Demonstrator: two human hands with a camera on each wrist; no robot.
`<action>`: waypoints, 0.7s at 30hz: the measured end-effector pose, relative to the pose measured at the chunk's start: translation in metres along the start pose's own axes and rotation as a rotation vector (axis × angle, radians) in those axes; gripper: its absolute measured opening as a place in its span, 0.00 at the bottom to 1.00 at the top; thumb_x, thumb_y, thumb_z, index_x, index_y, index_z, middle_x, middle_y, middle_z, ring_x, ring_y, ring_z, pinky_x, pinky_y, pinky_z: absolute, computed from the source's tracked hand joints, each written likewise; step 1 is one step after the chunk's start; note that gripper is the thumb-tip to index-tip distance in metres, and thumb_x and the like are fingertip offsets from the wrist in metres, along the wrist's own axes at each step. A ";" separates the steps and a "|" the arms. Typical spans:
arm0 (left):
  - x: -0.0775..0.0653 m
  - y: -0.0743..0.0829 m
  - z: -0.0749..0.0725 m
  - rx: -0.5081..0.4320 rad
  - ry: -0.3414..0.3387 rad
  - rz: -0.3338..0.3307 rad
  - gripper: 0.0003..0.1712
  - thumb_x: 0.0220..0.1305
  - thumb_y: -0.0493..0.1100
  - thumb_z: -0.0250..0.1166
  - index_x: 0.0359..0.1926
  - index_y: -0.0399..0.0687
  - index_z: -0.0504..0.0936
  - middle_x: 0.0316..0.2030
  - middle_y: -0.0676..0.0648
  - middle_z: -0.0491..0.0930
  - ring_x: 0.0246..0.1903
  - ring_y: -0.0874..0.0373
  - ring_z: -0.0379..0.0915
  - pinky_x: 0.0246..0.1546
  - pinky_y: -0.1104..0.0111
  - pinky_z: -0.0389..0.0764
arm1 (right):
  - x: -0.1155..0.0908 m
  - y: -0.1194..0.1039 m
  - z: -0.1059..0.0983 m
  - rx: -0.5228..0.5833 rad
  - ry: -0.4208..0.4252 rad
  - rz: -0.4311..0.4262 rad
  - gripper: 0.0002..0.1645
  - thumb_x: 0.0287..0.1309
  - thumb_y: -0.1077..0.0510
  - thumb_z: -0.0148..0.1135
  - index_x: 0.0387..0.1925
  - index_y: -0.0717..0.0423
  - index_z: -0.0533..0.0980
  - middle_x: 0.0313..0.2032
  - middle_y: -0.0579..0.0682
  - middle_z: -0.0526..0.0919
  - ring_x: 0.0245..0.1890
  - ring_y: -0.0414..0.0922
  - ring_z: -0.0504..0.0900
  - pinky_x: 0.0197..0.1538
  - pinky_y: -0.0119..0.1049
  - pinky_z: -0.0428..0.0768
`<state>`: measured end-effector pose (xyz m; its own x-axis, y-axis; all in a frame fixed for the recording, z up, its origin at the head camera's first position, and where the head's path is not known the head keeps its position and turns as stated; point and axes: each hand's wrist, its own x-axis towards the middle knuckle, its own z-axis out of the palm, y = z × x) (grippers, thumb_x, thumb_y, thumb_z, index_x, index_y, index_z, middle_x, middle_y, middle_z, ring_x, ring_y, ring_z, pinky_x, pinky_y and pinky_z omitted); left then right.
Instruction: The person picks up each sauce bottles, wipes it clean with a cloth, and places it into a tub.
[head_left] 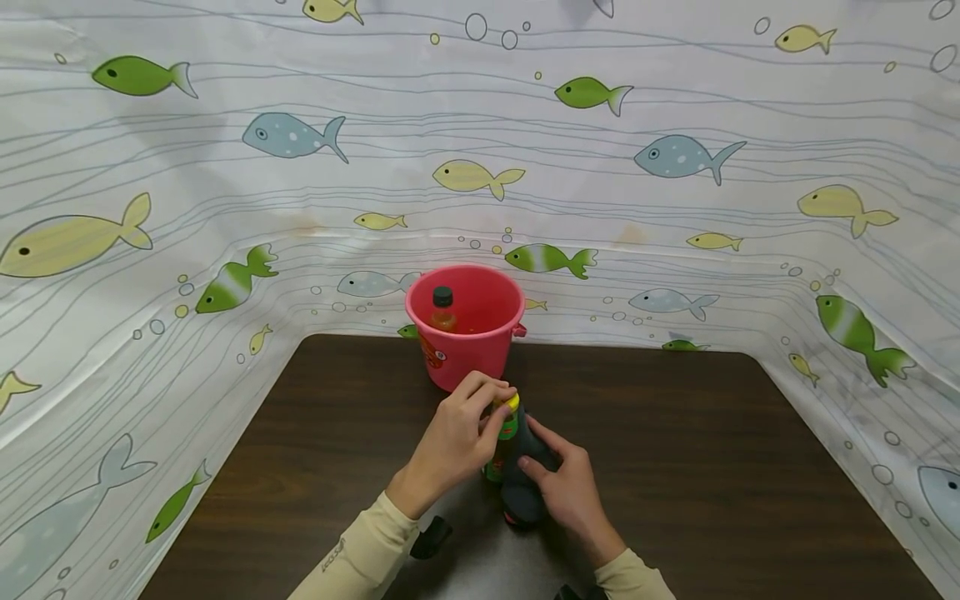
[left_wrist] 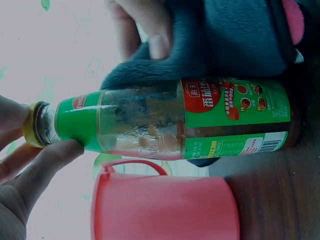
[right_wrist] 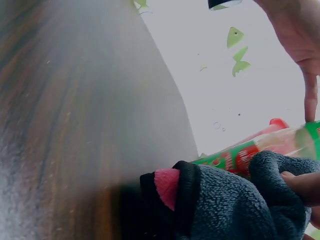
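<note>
A glass ketchup-style sauce bottle (left_wrist: 145,122) with green labels and a yellow cap (head_left: 513,402) stands upright on the table. My left hand (head_left: 453,433) pinches it at the cap and neck, one finger lying along the green neck label in the left wrist view. My right hand (head_left: 573,487) grips a dark grey cloth (head_left: 523,492) with black edging and a pink underside. The cloth lies against the side of the bottle and hides part of it. Some reddish-brown sauce shows low in the bottle.
Behind the hands stands a pink bucket (head_left: 472,358), holding another bottle (head_left: 443,307) with a dark cap. The dark wooden table (head_left: 675,450) is bordered at the back and sides by a fish-patterned white curtain (head_left: 420,100).
</note>
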<state>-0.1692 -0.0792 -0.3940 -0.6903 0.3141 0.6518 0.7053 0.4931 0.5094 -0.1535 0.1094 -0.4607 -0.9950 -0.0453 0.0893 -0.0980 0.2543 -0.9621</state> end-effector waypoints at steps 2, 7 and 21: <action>0.000 0.000 0.000 0.001 0.001 -0.002 0.14 0.67 0.34 0.73 0.53 0.38 0.87 0.51 0.43 0.82 0.46 0.54 0.86 0.48 0.64 0.91 | -0.001 -0.005 -0.001 0.051 0.008 0.000 0.34 0.65 0.68 0.69 0.71 0.47 0.77 0.69 0.59 0.80 0.68 0.57 0.81 0.61 0.43 0.87; 0.000 0.000 0.001 0.013 0.007 0.007 0.14 0.67 0.34 0.73 0.52 0.38 0.87 0.51 0.43 0.83 0.43 0.55 0.85 0.46 0.66 0.91 | -0.004 -0.018 -0.006 0.179 0.016 0.007 0.34 0.67 0.69 0.67 0.73 0.49 0.76 0.71 0.59 0.78 0.67 0.56 0.81 0.55 0.35 0.89; -0.001 0.000 0.000 0.028 0.009 0.018 0.13 0.67 0.34 0.73 0.52 0.38 0.87 0.50 0.43 0.83 0.38 0.57 0.83 0.40 0.73 0.89 | -0.008 -0.042 -0.023 0.316 0.034 -0.015 0.35 0.68 0.68 0.66 0.75 0.54 0.72 0.72 0.59 0.77 0.56 0.38 0.88 0.52 0.34 0.89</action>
<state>-0.1692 -0.0795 -0.3947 -0.6762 0.3154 0.6658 0.7125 0.5097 0.4822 -0.1419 0.1214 -0.4153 -0.9941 -0.0134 0.1077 -0.1068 -0.0593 -0.9925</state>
